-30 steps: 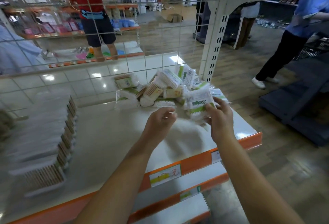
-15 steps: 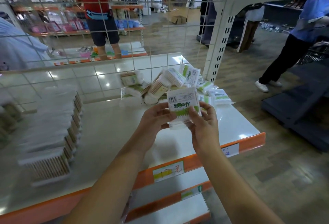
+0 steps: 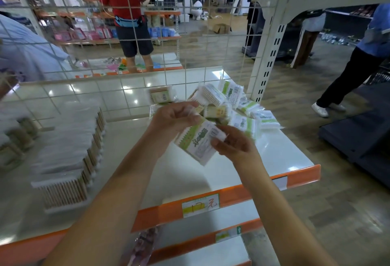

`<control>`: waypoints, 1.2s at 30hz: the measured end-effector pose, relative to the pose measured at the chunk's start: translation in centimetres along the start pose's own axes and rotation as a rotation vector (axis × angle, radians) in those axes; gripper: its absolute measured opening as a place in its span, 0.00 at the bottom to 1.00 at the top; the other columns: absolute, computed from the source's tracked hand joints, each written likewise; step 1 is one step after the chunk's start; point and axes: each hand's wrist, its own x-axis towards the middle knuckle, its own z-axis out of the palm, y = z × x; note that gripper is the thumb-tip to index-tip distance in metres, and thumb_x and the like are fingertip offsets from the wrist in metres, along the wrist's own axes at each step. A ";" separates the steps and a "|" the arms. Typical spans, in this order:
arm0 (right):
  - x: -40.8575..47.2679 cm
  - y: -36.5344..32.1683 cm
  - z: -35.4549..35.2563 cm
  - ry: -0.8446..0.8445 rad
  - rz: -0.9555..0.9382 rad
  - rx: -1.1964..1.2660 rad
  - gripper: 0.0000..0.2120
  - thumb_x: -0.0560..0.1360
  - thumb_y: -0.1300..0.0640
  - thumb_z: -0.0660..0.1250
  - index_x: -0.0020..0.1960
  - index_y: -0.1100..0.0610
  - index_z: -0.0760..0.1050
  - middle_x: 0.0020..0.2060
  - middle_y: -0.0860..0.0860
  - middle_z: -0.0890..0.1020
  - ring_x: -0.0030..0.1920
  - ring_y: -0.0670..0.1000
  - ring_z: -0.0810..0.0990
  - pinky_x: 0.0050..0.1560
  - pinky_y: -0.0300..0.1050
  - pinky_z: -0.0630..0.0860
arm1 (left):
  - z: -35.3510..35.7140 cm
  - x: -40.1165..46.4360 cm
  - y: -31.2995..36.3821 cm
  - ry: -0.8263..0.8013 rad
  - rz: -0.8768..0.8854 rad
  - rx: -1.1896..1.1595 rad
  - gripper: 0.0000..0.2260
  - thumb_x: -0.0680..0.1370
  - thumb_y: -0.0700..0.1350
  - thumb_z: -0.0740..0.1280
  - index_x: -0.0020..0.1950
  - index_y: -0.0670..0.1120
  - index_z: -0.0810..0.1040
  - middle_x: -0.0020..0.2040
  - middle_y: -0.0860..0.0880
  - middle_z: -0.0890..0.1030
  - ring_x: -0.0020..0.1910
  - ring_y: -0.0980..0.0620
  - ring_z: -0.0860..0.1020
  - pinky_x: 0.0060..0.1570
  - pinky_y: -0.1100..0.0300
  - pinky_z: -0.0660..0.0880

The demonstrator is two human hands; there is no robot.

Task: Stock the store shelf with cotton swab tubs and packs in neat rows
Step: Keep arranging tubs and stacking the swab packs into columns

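I hold the swab pack [image 3: 198, 142] mid-frame above the shelf [image 3: 280, 151], left hand [image 3: 175, 118] pinching its upper edge, right hand [image 3: 234, 145] gripping its right end, long axis slanting toward the tidy rows [image 3: 69, 149] at left.

Two bare forearms, left grip [image 3: 175, 118] and right grip [image 3: 234, 145] ungloved, sleeveless.

Shelf with swab boxes and packs

Boxes [image 3: 63, 151] stand left on the shelf [image 3: 274, 149]; a heap of packs [image 3: 230, 105] lies back right.
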 end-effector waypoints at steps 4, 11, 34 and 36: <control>-0.4 0.1 0.1 -0.026 -0.025 -0.035 0.09 0.66 0.58 0.69 0.46 0.56 0.80 0.32 0.47 0.81 0.31 0.45 0.75 0.31 0.37 0.72 | 0.1 0.2 0.1 -0.028 -0.025 0.047 0.20 0.60 0.43 0.73 0.51 0.44 0.80 0.50 0.45 0.83 0.48 0.44 0.82 0.51 0.49 0.78; -0.7 0.0 -0.4 0.159 0.032 0.275 0.09 0.67 0.63 0.69 0.47 0.63 0.76 0.37 0.54 0.83 0.34 0.51 0.81 0.38 0.41 0.79 | 0.6 -1.8 -3.0 -0.060 -0.176 -0.200 0.16 0.65 0.41 0.68 0.53 0.42 0.79 0.44 0.45 0.84 0.44 0.48 0.81 0.43 0.55 0.78; -1.2 2.0 5.0 0.182 -0.402 -0.467 0.10 0.69 0.55 0.68 0.50 0.47 0.75 0.42 0.47 0.77 0.40 0.41 0.77 0.37 0.28 0.71 | -1.6 -6.5 -3.9 0.139 -0.079 -0.268 0.19 0.59 0.44 0.76 0.47 0.45 0.78 0.43 0.48 0.83 0.43 0.49 0.81 0.39 0.60 0.78; -1.6 1.5 5.7 0.139 -0.347 -0.406 0.11 0.67 0.45 0.68 0.49 0.43 0.74 0.43 0.44 0.78 0.41 0.40 0.78 0.37 0.28 0.72 | -1.9 -7.2 -3.6 0.187 -0.040 -0.167 0.20 0.57 0.48 0.76 0.46 0.47 0.78 0.43 0.49 0.83 0.42 0.52 0.80 0.39 0.60 0.77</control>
